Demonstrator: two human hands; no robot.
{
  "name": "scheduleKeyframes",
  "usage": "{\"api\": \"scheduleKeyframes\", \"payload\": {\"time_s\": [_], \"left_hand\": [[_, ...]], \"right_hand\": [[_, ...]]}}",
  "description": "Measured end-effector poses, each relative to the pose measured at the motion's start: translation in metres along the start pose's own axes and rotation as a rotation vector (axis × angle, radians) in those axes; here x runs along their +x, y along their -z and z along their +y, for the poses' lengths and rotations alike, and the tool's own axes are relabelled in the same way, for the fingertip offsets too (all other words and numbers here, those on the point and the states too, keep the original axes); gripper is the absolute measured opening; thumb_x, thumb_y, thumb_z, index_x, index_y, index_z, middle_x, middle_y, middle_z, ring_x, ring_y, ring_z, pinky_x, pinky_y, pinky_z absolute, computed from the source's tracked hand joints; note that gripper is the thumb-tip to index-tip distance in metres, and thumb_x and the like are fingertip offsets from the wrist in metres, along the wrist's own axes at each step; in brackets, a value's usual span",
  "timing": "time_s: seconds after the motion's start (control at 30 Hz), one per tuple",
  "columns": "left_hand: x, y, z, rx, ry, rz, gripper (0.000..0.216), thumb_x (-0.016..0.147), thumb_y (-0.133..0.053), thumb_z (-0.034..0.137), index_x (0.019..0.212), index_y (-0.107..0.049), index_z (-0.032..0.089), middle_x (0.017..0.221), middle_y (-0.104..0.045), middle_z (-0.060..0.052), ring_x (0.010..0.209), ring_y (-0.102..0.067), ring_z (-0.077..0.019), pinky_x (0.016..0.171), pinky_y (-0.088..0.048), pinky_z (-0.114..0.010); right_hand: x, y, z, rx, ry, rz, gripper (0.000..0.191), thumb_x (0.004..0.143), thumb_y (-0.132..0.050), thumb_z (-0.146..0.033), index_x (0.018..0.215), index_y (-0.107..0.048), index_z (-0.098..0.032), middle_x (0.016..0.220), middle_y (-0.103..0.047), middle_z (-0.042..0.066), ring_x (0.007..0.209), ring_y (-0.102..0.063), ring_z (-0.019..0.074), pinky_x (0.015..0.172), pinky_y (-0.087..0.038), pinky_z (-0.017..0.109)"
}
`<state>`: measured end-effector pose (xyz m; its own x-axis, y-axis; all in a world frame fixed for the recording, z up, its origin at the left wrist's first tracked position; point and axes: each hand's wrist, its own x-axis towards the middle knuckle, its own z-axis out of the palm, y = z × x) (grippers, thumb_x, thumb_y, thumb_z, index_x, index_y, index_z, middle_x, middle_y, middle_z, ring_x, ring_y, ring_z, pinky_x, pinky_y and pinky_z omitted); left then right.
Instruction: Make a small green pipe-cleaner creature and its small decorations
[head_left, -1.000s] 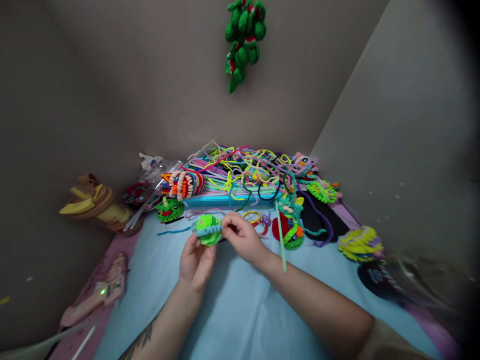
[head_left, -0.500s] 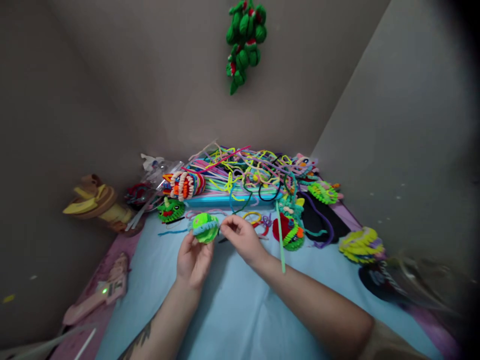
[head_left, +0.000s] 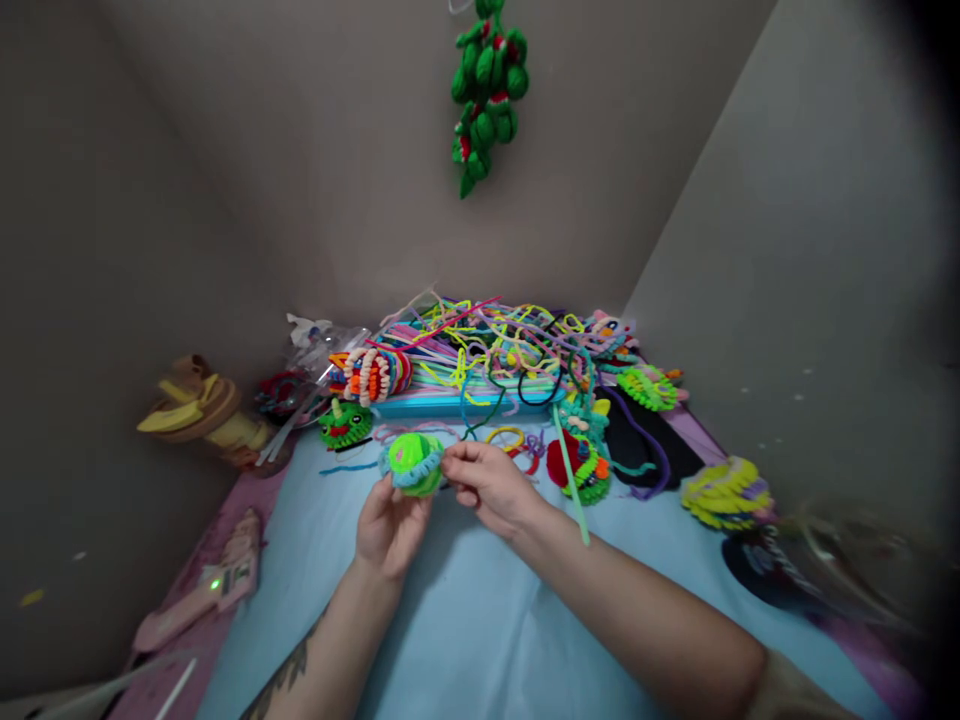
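My left hand point(head_left: 394, 525) holds a small bright-green ball point(head_left: 407, 453) of coiled pipe cleaner from below, its fingers partly hidden under it. A light-blue pipe-cleaner band point(head_left: 421, 474) wraps around the ball. At the ball's right side, my right hand point(head_left: 484, 482) is closed in a pinch on the end of this blue band; the exact grip is too small to make out. A dark-blue pipe cleaner point(head_left: 349, 468) lies on the cloth left of the ball. Close to my right wrist, a pale-green pipe cleaner point(head_left: 571, 478) slants down from the tray.
A blue tray point(head_left: 465, 407) heaped with pipe cleaners stands at the back. Finished-looking pipe-cleaner figures sit around it, including a green one point(head_left: 345, 425) and a red-green one point(head_left: 581, 470). A pink glue gun point(head_left: 199, 595) lies at left, a clear cup point(head_left: 817, 570) at right.
The ball has turned in my left hand, so its bright-green top and pink spot face me more. My right fingers remain at its right side. The view has shifted slightly.
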<state>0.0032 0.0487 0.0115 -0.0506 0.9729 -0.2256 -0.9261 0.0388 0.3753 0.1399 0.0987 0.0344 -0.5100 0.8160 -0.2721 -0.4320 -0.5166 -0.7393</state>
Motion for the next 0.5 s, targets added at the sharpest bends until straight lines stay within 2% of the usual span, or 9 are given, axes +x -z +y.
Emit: {"api": "scheduleKeyframes", "payload": {"time_s": [0.23, 0.5], "left_hand": [[-0.0005, 0.0034, -0.0007, -0.032, 0.023, 0.027, 0.043, 0.083, -0.047, 0.008, 0.123, -0.055, 0.022, 0.079, -0.073, -0.003, 0.073, -0.070, -0.0163, 0.074, -0.057, -0.027], [-0.0010, 0.0027, -0.0013, -0.012, 0.031, -0.009, 0.045, 0.081, -0.047, 0.007, 0.123, -0.052, 0.024, 0.084, -0.074, -0.002, 0.079, -0.070, -0.0160, 0.079, -0.056, -0.024]], "right_hand": [[-0.0039, -0.0004, -0.0051, 0.159, -0.180, -0.149, 0.034, 0.049, -0.085, -0.024, 0.064, -0.056, -0.014, 0.053, -0.043, -0.006, 0.047, -0.029, 0.0027, 0.040, -0.011, 0.016], [-0.0026, 0.0018, -0.0060, 0.064, -0.147, -0.221, 0.031, 0.051, -0.083, -0.025, 0.064, -0.057, -0.014, 0.058, -0.048, -0.005, 0.048, -0.031, 0.0037, 0.041, -0.014, 0.018]]}}
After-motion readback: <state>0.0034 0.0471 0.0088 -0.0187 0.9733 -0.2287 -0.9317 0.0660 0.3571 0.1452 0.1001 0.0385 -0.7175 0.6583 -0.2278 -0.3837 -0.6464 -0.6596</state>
